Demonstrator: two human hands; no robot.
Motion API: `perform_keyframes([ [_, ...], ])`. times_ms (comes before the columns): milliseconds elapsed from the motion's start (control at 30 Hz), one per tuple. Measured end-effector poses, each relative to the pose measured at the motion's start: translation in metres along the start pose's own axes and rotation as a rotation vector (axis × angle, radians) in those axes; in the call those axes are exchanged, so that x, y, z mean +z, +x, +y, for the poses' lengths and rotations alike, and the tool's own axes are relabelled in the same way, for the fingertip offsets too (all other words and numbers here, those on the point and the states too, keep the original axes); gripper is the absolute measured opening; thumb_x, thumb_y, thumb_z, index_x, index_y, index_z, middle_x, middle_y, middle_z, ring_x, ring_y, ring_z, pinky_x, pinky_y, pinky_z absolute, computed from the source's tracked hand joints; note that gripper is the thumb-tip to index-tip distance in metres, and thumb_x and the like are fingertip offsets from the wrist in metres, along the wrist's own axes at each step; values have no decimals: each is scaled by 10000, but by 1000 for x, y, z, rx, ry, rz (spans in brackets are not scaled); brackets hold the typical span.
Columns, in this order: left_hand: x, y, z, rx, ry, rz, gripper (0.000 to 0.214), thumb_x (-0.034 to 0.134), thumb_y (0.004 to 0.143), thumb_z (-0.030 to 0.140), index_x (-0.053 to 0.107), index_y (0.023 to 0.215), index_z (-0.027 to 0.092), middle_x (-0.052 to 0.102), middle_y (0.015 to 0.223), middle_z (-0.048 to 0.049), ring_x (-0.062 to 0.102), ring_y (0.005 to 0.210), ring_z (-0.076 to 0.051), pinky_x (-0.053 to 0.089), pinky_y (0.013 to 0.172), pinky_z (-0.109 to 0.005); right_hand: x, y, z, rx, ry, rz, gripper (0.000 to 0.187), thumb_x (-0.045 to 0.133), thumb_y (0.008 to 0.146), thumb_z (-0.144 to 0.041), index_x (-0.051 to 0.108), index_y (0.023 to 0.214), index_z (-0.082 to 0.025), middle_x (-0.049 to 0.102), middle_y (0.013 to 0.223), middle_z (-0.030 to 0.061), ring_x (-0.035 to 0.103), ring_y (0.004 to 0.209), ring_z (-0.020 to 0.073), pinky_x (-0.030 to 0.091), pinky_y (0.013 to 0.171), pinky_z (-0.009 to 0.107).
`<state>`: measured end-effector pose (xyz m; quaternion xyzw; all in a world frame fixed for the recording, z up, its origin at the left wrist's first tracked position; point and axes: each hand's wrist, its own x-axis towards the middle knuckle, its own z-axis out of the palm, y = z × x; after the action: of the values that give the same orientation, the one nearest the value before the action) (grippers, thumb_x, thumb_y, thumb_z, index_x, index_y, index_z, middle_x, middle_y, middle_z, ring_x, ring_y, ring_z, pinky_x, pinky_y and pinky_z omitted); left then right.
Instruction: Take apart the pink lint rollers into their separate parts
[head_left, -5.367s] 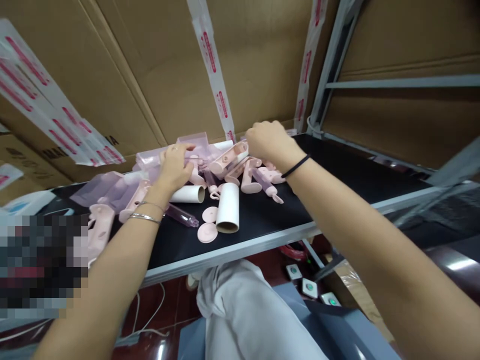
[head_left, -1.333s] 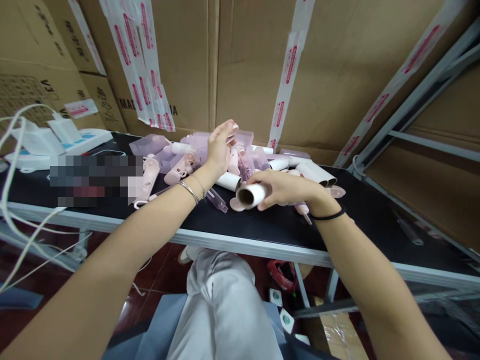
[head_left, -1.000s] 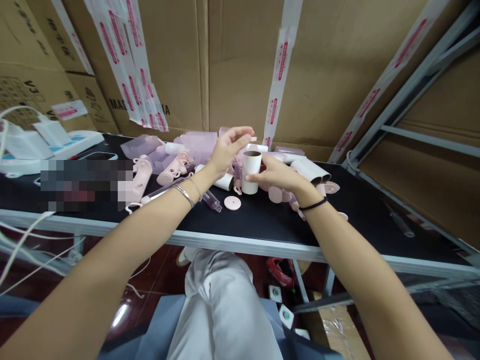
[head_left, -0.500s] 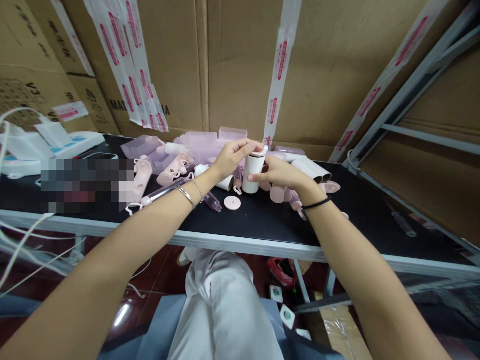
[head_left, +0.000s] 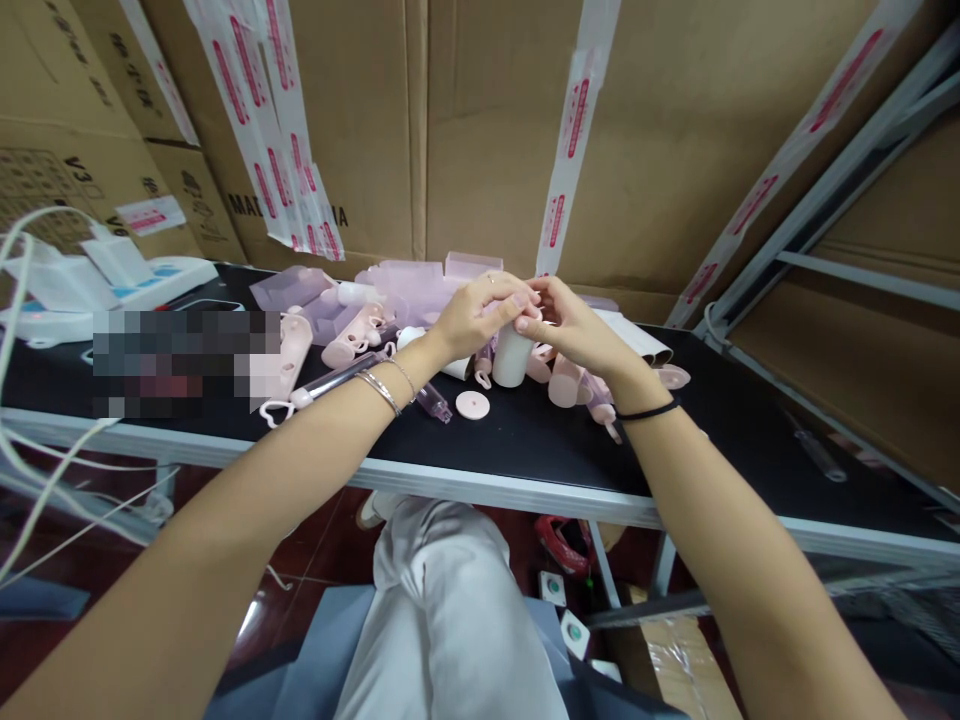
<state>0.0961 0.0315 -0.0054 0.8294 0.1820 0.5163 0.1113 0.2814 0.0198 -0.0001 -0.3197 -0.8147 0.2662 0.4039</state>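
A white cardboard tube (head_left: 511, 358) stands upright on the black tabletop, its upper end covered by my fingers. My left hand (head_left: 480, 315) is closed over the top of the tube from the left, thumb and fingers at its rim. From the right, my right hand (head_left: 566, 325) curls round the same upper end, thumb in front and fingertips meeting those of the left. The tube's pink lid is hidden under the hands. A flat round pink disc (head_left: 472, 405) lies on the table in front of the tube. Beside it lies a clear purplish tube (head_left: 433, 402).
Pink holders (head_left: 283, 360), translucent purple boxes (head_left: 409, 275) and more white tubes (head_left: 630, 335) crowd the table's back. A power strip (head_left: 169, 285) with white plugs sits at left. A screwdriver-like tool (head_left: 821, 455) lies at right. Cardboard (head_left: 480, 130) walls the back; a metal shelf frame (head_left: 870, 285) stands right.
My right hand has slid up from the tube's side to its top, beside my left hand. The pink lid, seen earlier on the tube, is now covered. The view has shifted slightly.
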Motion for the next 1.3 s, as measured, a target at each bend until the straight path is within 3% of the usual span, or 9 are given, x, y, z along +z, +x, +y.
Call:
perform_keyframes([
  [200, 2, -2, 4, -110, -7, 13, 478, 441, 907, 599, 692, 913, 191, 674, 948, -59, 613, 919, -184, 454, 866, -338, 3, -2, -5, -61, -129, 40, 461, 666, 788, -524, 508, 1113, -238, 631, 991, 31, 598, 801, 168, 507, 754, 334],
  [400, 5, 0, -14, -335, -151, 247, 374, 435, 938, 515, 612, 994, 190, 663, 931, -50, 612, 876, -145, 465, 808, -282, -8, -1, -4, -111, -299, 170, 343, 598, 839, -508, 573, 1017, -215, 646, 934, 40, 591, 795, 176, 481, 720, 313],
  [600, 2, 1, -23, -498, -144, 282, 310, 434, 956, 442, 610, 902, 192, 641, 808, -28, 588, 743, -128, 466, 712, -263, -15, -4, -15, -118, -289, -33, 390, 695, 740, -557, 558, 820, -201, 626, 836, 21, 544, 687, 146, 445, 670, 288],
  [800, 5, -1, -20, -482, -138, 205, 326, 450, 947, 463, 609, 879, 187, 636, 789, -27, 589, 739, -129, 461, 699, -263, -18, -5, -16, -120, -213, -93, 475, 666, 728, -653, 523, 769, -201, 637, 894, 47, 574, 800, 184, 455, 704, 304],
  [933, 6, -1, -22, -482, -126, 182, 321, 443, 952, 441, 612, 874, 180, 637, 773, -31, 592, 737, -131, 451, 689, -261, -19, -7, -19, -187, -288, -19, 508, 518, 813, -709, 571, 760, -206, 653, 945, 66, 596, 908, 223, 468, 827, 371],
  [1100, 6, -1, -25, -488, -110, 182, 325, 446, 949, 440, 622, 880, 176, 643, 767, -35, 601, 736, -140, 441, 686, -269, -11, -11, -25, -423, -252, 218, 558, 300, 942, -640, 618, 1187, -253, 547, 1376, 90, 457, 1314, 271, 338, 1100, 462],
  [1167, 5, -1, -25, -475, -98, 180, 318, 457, 943, 443, 618, 870, 179, 640, 767, -30, 596, 729, -139, 438, 686, -266, -8, -10, -24, -397, -244, 117, 610, 254, 944, -651, 603, 1257, -261, 541, 1400, 80, 438, 1348, 279, 340, 1110, 472],
  [1233, 5, -2, -23, -455, -69, 171, 289, 451, 947, 404, 614, 869, 178, 640, 770, -26, 591, 728, -136, 440, 702, -265, -7, -10, -23, -307, -298, -86, 658, 255, 921, -692, 659, 1193, -249, 634, 1280, 85, 515, 1279, 296, 393, 1068, 467],
  [1300, 5, -2, -22, -431, -16, 142, 260, 431, 951, 341, 612, 872, 173, 645, 781, -27, 590, 741, -134, 441, 725, -266, -7, -10, -23, -248, -359, -177, 678, 267, 907, -713, 699, 1124, -238, 682, 1191, 85, 559, 1229, 299, 412, 1047, 455],
])
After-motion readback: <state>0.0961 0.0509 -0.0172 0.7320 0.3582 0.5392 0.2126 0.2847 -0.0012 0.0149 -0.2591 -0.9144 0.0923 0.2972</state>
